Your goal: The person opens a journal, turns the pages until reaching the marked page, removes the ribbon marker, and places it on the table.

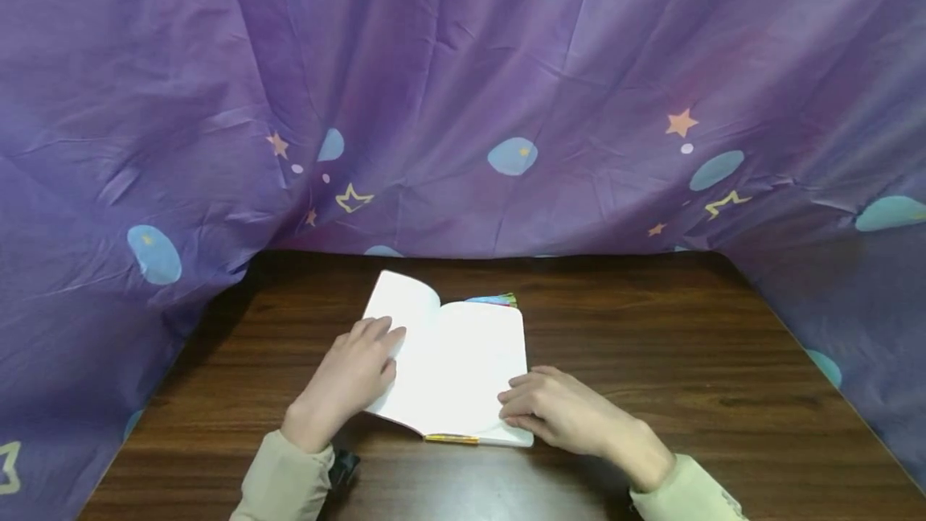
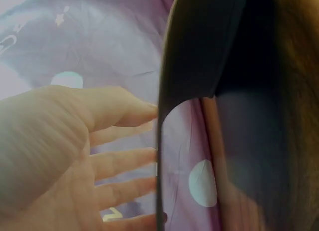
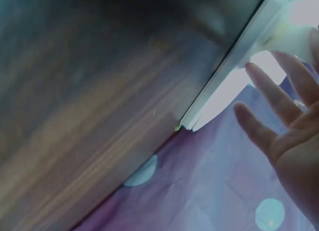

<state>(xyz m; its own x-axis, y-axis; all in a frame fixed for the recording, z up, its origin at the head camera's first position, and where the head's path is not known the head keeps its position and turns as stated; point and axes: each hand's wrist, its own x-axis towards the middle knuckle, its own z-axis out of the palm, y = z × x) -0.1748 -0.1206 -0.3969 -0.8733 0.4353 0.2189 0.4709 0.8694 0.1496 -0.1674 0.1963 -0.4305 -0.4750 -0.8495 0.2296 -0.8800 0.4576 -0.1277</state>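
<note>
An open book (image 1: 466,368) with blank-looking white pages lies on the table, its left side raised off the wood. My left hand (image 1: 354,364) rests against the left page near its outer edge. From the left wrist, that hand's fingers (image 2: 124,164) stretch out to the raised side of the book (image 2: 199,47), seen dark and nearly edge-on. At the lower right edge of the right page, my right hand (image 1: 560,412) touches the paper. Its fingers (image 3: 274,94) are spread beside the book's page block (image 3: 224,84) in the right wrist view.
A colourful strip (image 1: 495,300) pokes out behind the book's top edge. The dark wooden table (image 1: 651,328) stretches around it. A purple curtain (image 1: 463,103) with stars and blue spots hangs behind and at both sides.
</note>
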